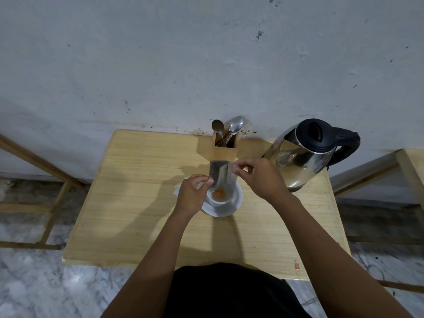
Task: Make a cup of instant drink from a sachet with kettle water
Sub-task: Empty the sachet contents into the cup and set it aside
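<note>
Emptying the sachet into the cup

My left hand (192, 193) pinches the sachet's (221, 174) near left edge and my right hand (257, 177) pinches its far right corner, holding it mouth-down over the cup (220, 198) on its saucer (236, 206); orange powder lies inside. Next, I judge, comes shaking out the rest, then reaching right for the kettle (305, 154).

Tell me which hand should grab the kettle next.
Right, probably. The right hand is nearer the kettle, whose handle points right; the left hand can keep the sachet by the cup.
</note>
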